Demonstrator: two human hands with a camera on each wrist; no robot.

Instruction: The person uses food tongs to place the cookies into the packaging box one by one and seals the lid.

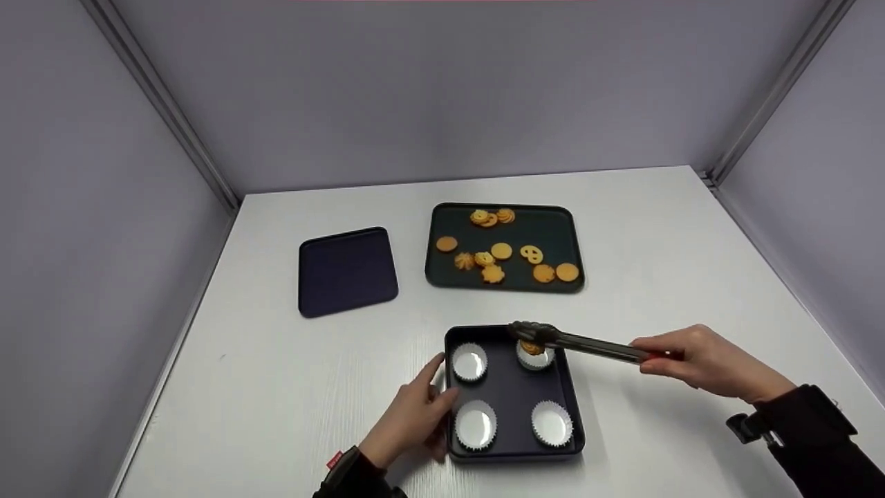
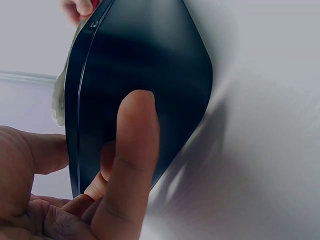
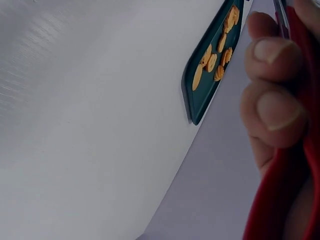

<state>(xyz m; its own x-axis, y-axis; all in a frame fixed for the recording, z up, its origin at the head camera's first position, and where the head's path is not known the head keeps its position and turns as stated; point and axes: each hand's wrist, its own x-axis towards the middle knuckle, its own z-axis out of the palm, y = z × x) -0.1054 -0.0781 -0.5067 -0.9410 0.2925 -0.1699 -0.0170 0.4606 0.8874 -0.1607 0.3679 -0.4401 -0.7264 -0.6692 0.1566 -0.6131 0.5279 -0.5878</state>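
A dark square baking tin [image 1: 508, 394] stands near the front, with white paper cups in its corners. My left hand [image 1: 415, 411] grips the tin's left side, thumb at the rim and fingers against the outer wall [image 2: 180, 65]. Red-handled metal tongs [image 1: 598, 347] are in my right hand [image 1: 705, 363]; its fingers curl round the red handles [image 3: 275, 195]. The tongs' tips reach over the far right paper cup [image 1: 543, 361]. A piped, ridged cookie [image 1: 531, 348] shows under the tips at that cup; whether they still pinch it, I cannot tell.
Behind the tin lies a dark green tray [image 1: 546, 235] with several cookies, among them a pretzel-shaped cookie [image 1: 532, 254] and round ones. To its left lies a dark square tray or lid [image 1: 348, 272]. Grey panels surround the white table [image 1: 276, 401].
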